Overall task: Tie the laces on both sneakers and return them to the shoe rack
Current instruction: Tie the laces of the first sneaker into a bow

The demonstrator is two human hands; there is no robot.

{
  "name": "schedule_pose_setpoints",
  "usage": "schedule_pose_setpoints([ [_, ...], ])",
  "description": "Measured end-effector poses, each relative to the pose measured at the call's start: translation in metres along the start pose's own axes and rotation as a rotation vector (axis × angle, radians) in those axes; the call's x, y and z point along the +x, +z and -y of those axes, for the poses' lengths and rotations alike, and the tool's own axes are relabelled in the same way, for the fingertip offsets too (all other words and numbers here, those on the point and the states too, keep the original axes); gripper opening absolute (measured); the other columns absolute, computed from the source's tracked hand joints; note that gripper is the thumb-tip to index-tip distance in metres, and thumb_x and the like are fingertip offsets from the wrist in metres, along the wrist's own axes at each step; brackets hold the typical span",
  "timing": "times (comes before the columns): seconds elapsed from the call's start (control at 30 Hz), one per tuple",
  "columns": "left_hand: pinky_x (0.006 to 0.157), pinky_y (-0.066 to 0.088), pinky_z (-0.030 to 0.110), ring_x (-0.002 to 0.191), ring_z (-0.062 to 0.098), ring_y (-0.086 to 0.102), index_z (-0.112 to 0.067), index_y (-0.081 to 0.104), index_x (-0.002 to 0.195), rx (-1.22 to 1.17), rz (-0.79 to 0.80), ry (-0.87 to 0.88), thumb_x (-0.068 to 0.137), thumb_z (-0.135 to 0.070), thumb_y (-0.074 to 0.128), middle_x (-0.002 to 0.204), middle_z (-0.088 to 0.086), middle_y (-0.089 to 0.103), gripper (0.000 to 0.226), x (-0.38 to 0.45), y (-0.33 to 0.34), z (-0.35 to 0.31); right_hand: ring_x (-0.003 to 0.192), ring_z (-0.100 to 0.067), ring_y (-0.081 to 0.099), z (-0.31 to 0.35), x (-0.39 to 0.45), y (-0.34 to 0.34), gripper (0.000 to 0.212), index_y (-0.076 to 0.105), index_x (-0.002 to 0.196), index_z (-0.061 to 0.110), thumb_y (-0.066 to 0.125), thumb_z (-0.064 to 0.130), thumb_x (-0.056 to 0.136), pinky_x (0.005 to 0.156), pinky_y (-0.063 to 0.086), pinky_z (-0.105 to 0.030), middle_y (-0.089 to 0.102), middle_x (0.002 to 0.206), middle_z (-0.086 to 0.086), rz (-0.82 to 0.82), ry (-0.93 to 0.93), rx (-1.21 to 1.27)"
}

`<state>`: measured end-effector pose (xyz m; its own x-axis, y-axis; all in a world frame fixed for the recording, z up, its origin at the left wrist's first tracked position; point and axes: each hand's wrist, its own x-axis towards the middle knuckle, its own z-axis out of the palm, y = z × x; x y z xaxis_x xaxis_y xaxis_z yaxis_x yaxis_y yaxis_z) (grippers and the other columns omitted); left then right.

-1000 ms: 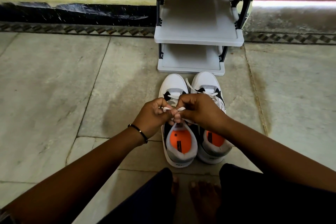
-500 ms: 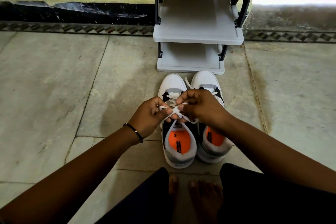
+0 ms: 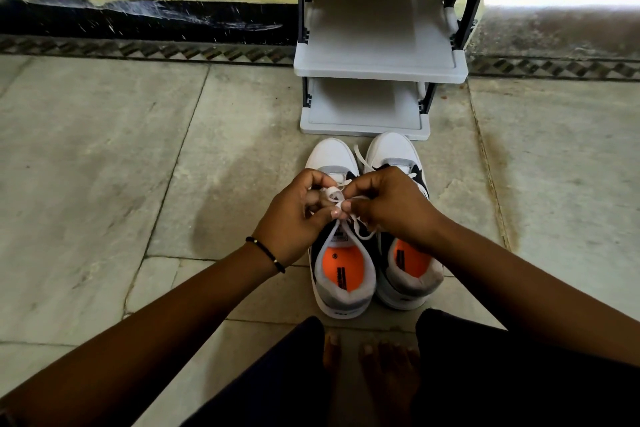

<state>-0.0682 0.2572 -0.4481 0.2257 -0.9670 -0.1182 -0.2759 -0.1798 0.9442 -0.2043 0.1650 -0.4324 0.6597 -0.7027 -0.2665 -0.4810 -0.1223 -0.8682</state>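
Note:
Two white, grey and black sneakers with orange insoles stand side by side on the stone floor, toes toward the rack: the left sneaker and the right sneaker. Both hands meet over the left sneaker's tongue. My left hand pinches a loop of its white lace. My right hand pinches the other strand of the same lace, fingertips touching the left hand. A loose lace end of the right sneaker lies between the toes. The grey shoe rack stands just beyond.
The rack's shelves hold nothing that I can see. A dark skirting and wall run behind it. My bare feet and dark trouser legs sit right behind the sneakers' heels. Stone floor slabs spread left and right.
Both hands have shifted slightly forward over the left sneaker. The lace, first pinched short between the fingers, now shows a loop at the left fingers and strands running down to the tongue.

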Motion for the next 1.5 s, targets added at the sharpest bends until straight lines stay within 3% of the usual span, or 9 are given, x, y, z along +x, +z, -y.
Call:
schedule_pose_setpoints([
  [0.2,0.048,0.043,0.013,0.051,0.0,0.054,-0.01,0.048,0.11,-0.144,0.094,-0.287,0.092,-0.012,0.045,0.07,-0.002,0.062,0.019,0.007,-0.002,-0.003,0.063,-0.013,0.06,-0.001,-0.001,0.0,0.01,0.073,0.081,0.007,0.063,0.004,0.079,0.06,0.048,-0.02,0.07,0.074,-0.009,-0.049,-0.195,-0.142],
  [0.4,0.052,0.043,0.018,0.06,0.009,0.05,-0.018,0.051,0.092,-0.183,0.092,-0.295,0.088,-0.012,0.053,0.07,0.0,0.058,0.007,0.006,0.0,-0.003,0.067,-0.032,0.062,0.001,-0.003,-0.008,0.021,0.071,0.082,0.013,0.054,0.007,0.069,0.048,0.05,-0.038,0.062,0.069,-0.01,0.029,-0.6,-0.788],
  [0.57,0.068,0.048,0.017,0.071,0.012,0.055,-0.022,0.05,0.081,-0.04,0.063,-0.113,0.075,-0.006,0.068,0.075,-0.002,0.06,0.024,0.004,-0.001,-0.002,0.075,-0.033,0.064,0.002,-0.001,-0.008,0.017,0.07,0.083,0.011,0.054,0.012,0.077,0.057,0.051,-0.04,0.066,0.077,-0.012,0.103,-0.581,-0.863],
  [0.73,0.056,0.037,0.005,0.058,-0.004,0.05,-0.029,0.046,0.068,0.278,-0.005,0.035,0.07,-0.013,0.073,0.065,-0.016,0.053,0.031,0.002,0.0,-0.009,0.077,-0.032,0.065,-0.001,0.002,-0.006,0.012,0.071,0.084,0.011,0.06,0.014,0.079,0.066,0.05,-0.039,0.073,0.084,-0.013,0.048,-0.423,-0.66],
  [0.97,0.056,0.039,0.02,0.074,0.021,0.058,-0.012,0.054,0.085,0.552,0.03,0.188,0.079,-0.012,0.062,0.081,0.002,0.064,0.01,-0.002,0.002,-0.009,0.067,-0.017,0.052,-0.001,0.005,-0.002,0.009,0.067,0.08,0.015,0.068,0.022,0.074,0.053,0.034,-0.024,0.058,0.064,0.003,0.071,-0.249,-0.557],
  [1.07,0.066,0.05,0.035,0.08,0.023,0.061,-0.013,0.053,0.092,0.514,-0.014,0.174,0.081,-0.015,0.06,0.089,0.008,0.068,0.013,-0.002,0.002,-0.009,0.062,-0.019,0.05,-0.003,0.004,0.002,0.011,0.06,0.079,0.016,0.063,0.026,0.076,0.048,0.029,-0.022,0.051,0.059,0.004,-0.017,-0.271,-0.568],
  [1.2,0.069,0.047,0.025,0.082,0.016,0.06,-0.016,0.052,0.102,0.472,-0.035,0.117,0.083,-0.015,0.058,0.089,0.0,0.063,0.019,-0.004,0.003,-0.002,0.068,-0.035,0.057,-0.009,0.002,0.013,0.018,0.053,0.087,0.012,0.055,0.029,0.081,0.053,0.029,-0.03,0.061,0.069,-0.013,-0.125,-0.331,-0.647],
  [1.33,0.057,0.039,0.005,0.059,-0.002,0.056,-0.018,0.055,0.107,0.289,-0.02,-0.019,0.087,-0.015,0.049,0.077,-0.008,0.06,0.021,-0.003,0.002,0.0,0.073,-0.04,0.061,-0.013,0.002,0.018,0.025,0.053,0.095,0.008,0.051,0.031,0.085,0.055,0.03,-0.032,0.067,0.079,-0.022,-0.186,-0.395,-0.711],
  [1.5,0.037,0.033,0.011,0.033,0.0,0.043,-0.013,0.063,0.1,-0.126,-0.003,-0.312,0.093,-0.02,0.043,0.05,-0.011,0.057,0.023,0.005,-0.003,-0.004,0.067,-0.041,0.062,-0.01,-0.002,0.019,0.025,0.056,0.093,0.007,0.051,0.03,0.086,0.053,0.028,-0.031,0.067,0.073,-0.023,-0.197,-0.425,-0.765],
])
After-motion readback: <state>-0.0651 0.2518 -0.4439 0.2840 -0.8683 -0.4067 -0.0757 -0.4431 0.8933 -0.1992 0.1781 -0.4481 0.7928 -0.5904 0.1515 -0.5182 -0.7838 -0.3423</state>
